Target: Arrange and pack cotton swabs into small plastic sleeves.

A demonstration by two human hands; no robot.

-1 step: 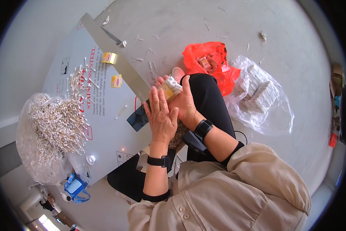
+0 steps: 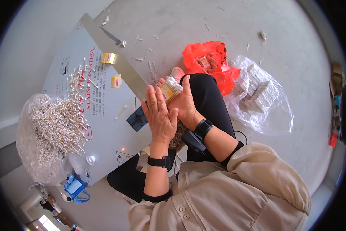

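A small pack of cotton swabs with a yellow label and white tips at one end rests on my right hand. That palm is turned up, with the thumb raised beside the pack and the other fingers partly hidden behind it. My left hand is at the pack's left side, its back facing up and its fingers stretched out. Whether the left fingertips touch the pack is hard to make out. Below the hands, a mass of loose swabs shows partly between my wrists.
On the film-covered metal table lie a heap of swabs in a clear bag, two yellow labels, a dark flat card and a blue-white bottle. A red bag and a clear bag of white packs stand at right.
My left fingers have shifted slightly left, away from the pack, and more of its yellow label shows. My right hand and the pack have barely moved.
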